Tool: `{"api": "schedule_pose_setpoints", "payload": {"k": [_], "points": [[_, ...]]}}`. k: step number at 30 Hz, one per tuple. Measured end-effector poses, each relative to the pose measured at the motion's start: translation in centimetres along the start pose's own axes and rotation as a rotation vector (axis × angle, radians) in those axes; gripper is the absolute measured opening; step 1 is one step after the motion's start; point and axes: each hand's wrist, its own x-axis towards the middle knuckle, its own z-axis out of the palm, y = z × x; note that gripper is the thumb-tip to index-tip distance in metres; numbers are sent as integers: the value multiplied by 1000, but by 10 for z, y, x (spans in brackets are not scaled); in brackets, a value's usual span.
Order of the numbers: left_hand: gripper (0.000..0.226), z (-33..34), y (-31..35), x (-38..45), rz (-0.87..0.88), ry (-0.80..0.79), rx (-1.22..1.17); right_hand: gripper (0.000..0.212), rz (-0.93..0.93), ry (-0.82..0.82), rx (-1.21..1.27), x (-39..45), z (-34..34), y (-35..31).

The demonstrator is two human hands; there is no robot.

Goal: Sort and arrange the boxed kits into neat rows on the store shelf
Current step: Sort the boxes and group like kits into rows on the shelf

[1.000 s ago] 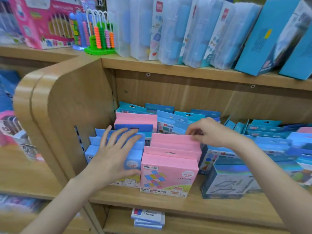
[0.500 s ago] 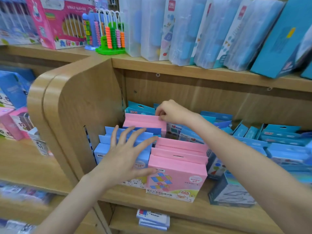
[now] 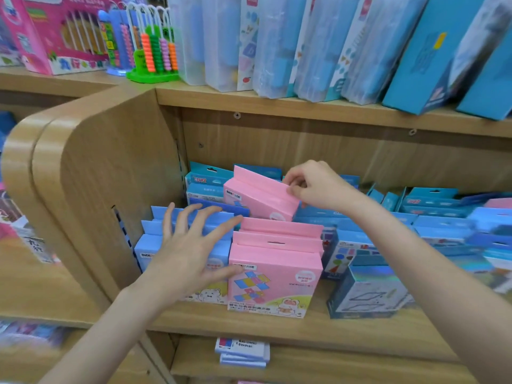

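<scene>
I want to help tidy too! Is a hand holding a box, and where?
The right hand pinches the tilted pink box by its top right corner. The left hand holds nothing.

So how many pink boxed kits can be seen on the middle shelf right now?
5 at least: one tilted pink cardboard kit pinched by the right hand, three in the front row, and one pink edge at far right. More may be hidden.

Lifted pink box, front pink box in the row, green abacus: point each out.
lifted pink box [image 3: 257, 199]: head view, tilted front face.
front pink box [image 3: 274, 281]: head view, printed front face.
green abacus [image 3: 152, 76]: head view, green base.
</scene>
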Motion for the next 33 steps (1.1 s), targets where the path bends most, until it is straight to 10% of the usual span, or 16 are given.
{"api": "schedule_pose_setpoints", "payload": {"k": [13,24,33], "points": [[78,-1,0,3,-22,-14,-29,21,-50,-11,-373,5,22,9],[83,-1,10,1,65,63,-133,11,165,7,216,-77,-41,40],[58,-7,84,-1,227,146,-180,63,201,-293,-211,-155,-25,76]]}}
